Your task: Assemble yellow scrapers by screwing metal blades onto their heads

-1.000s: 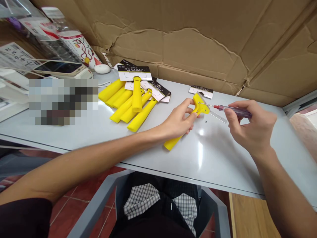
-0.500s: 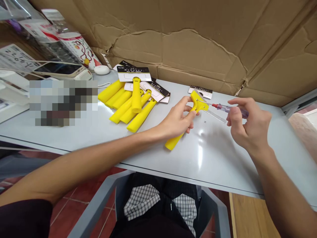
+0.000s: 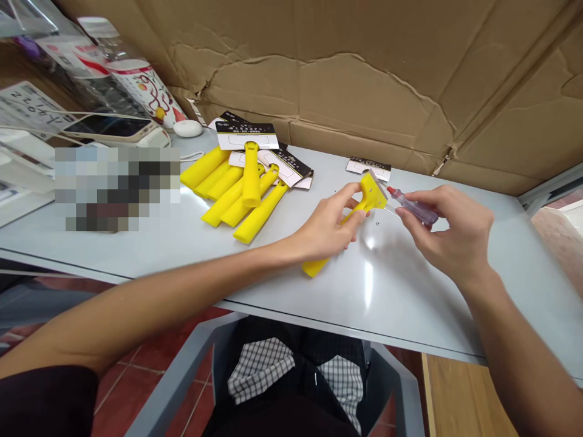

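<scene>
My left hand (image 3: 334, 218) is closed around the neck of a yellow scraper (image 3: 373, 193), whose wide head points up and to the right. A metal blade edge (image 3: 377, 184) shows along the end of that head, and small holes mark its face. In my right hand (image 3: 455, 227), a screwdriver (image 3: 414, 207) with a clear purple handle and red collar lies between thumb and fingers. Its red collar is close to the blade edge; I cannot make out the tip. Below the head, a clear or metal strip (image 3: 390, 209) is partly hidden by my right fingers. A tiny screw or nut (image 3: 378, 223) lies on the table.
Several yellow scrapers (image 3: 251, 179) with black-and-white cards are piled left of centre on the grey table (image 3: 273, 273). A loose card (image 3: 368, 168) lies by the cardboard wall (image 3: 364, 91). A phone (image 3: 109, 127), a bottle (image 3: 141, 79) and a white oval case (image 3: 187, 128) stand or lie at left.
The scraper's head has moved right and turned, showing more of its blade edge. My right hand has shifted slightly left, and the screwdriver's shaft no longer crosses the head's face.
</scene>
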`<action>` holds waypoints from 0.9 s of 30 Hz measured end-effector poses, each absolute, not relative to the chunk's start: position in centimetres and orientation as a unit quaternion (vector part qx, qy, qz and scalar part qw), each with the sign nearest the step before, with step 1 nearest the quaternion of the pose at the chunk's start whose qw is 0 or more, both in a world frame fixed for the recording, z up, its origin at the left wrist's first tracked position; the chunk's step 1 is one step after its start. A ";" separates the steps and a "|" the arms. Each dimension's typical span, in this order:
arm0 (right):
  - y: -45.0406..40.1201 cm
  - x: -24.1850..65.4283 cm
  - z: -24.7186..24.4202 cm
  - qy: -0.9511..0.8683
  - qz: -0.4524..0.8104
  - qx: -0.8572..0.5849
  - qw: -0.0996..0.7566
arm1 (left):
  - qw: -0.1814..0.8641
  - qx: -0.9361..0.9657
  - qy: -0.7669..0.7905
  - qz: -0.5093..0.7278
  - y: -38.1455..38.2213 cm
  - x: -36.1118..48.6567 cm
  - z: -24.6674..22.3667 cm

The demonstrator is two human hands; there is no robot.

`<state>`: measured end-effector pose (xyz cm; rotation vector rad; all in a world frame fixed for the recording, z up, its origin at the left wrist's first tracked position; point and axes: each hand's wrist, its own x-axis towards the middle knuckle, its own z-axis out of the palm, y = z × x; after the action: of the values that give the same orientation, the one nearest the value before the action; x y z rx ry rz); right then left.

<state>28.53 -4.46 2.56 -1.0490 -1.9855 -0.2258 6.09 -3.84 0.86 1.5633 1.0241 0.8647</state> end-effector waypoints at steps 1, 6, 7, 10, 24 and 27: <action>-4.4 28.5 2.5 -0.791 -0.091 -0.425 0.431 | 0.515 0.659 0.422 0.350 -4.1 6.2 0.9; -4.5 28.6 2.4 -0.743 -0.085 -0.468 0.470 | 0.532 0.651 0.420 0.342 -4.5 6.3 1.2; -4.4 28.7 2.3 -0.736 -0.075 -0.476 0.476 | 0.536 0.645 0.420 0.347 -4.4 6.2 1.3; -4.1 28.7 2.0 -0.729 -0.038 -0.492 0.475 | 0.554 0.624 0.422 0.356 -3.9 6.1 1.3; -2.9 29.6 0.7 -0.800 0.091 -0.494 0.329 | 0.598 0.592 0.425 0.335 -3.3 6.1 0.7; -2.9 29.4 0.6 -0.808 0.131 -0.487 0.304 | 0.594 0.598 0.421 0.337 -3.5 6.1 0.8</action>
<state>29.43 -2.93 0.55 -1.2911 -2.1409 0.3463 6.09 -3.45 0.81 1.3895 0.9774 0.7825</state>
